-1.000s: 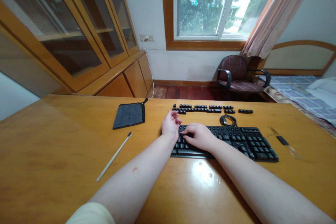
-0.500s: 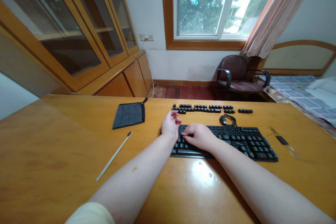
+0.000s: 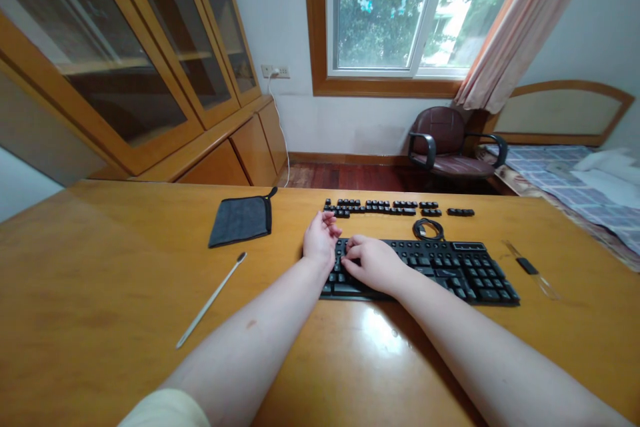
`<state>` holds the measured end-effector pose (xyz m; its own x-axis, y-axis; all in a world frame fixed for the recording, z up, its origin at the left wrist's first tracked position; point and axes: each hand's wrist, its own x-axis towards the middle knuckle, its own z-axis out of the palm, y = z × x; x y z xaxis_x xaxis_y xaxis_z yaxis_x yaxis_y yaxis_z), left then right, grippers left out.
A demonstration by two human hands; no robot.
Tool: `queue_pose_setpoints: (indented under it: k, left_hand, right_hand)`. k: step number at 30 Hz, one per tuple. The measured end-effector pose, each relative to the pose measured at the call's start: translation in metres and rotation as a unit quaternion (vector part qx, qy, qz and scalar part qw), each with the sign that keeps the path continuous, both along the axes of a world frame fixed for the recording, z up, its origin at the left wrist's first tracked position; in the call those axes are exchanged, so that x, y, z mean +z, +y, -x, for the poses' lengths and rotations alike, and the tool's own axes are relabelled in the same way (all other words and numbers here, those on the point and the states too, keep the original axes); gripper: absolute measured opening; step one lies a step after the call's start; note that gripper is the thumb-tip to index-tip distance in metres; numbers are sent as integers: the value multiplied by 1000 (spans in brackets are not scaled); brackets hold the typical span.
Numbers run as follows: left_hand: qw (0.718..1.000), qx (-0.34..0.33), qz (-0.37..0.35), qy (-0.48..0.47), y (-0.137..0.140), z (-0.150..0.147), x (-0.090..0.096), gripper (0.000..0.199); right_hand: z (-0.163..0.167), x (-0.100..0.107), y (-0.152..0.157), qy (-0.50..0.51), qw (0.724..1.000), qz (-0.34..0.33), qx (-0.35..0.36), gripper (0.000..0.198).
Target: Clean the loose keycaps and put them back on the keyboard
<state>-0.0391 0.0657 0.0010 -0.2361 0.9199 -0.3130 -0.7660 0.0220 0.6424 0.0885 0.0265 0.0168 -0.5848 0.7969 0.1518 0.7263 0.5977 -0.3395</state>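
A black keyboard (image 3: pixel 450 273) lies on the desk, with some key places along its upper rows bare of caps. My left hand (image 3: pixel 320 240) is at the keyboard's left end, palm turned inward, fingers loosely bent and apart; nothing shows in it. Over the left part of the keys rests my right hand (image 3: pixel 373 263), its thumb and fingertips brought close together low on the board. Whatever they pinch is too small to make out. Behind the keyboard, loose black keycaps (image 3: pixel 377 207) stand in rows, and a coiled black cable (image 3: pixel 429 229) lies by its back edge.
To the left are a dark grey cloth (image 3: pixel 241 221) and a long white brush (image 3: pixel 210 301). A wire keycap puller (image 3: pixel 527 266) with a black grip lies right of the keyboard. Past the desk's far edge stands an armchair (image 3: pixel 440 140).
The view has shifted slightly. My right hand's index finger has lifted a little away from the thumb over the keys. My left hand stays in about the same place.
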Motion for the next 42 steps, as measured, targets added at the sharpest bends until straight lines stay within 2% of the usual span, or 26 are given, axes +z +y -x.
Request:
queue_pose_setpoints:
  k: [6,8,14,19,24,29,34,39,42]
  left_hand:
    - [1000,-5,-1,-6,2,2,-3,22]
    - [1000,-4,0,-6,3,2,-3,22]
    - [1000,-9,7,-2,2,-1,-2,23]
    - [1000,-8,12,-2,5,-3,-3,23]
    - [1000,-1,9,0,6,-2,-4,25]
    - [1000,-9,13,-2,5,-3,-3,25]
    - [1000,-2,12,1,4,-3,-3,24]
    - [1000,-4,19,-2,3,-4,-1,24]
    - [1000,-4,19,1,3,-4,0,24]
  right_hand:
    - [-4,-3,4,15,1000,-9,25,25]
    - [-6,-4,2,34,999,-19,11,25]
    - [-14,9,3,65,990,-52,-114,26]
    - [-15,22,38,-17,979,-31,-202,21]
    - [-3,5,73,-85,974,-7,-209,28]
    - [2,-15,76,-77,981,-27,-173,43]
    - [-2,-17,75,-87,981,-23,-173,33]
    - [-3,-16,74,-63,979,-55,-187,26]
    - [-1,-16,75,-69,983,-15,-170,24]
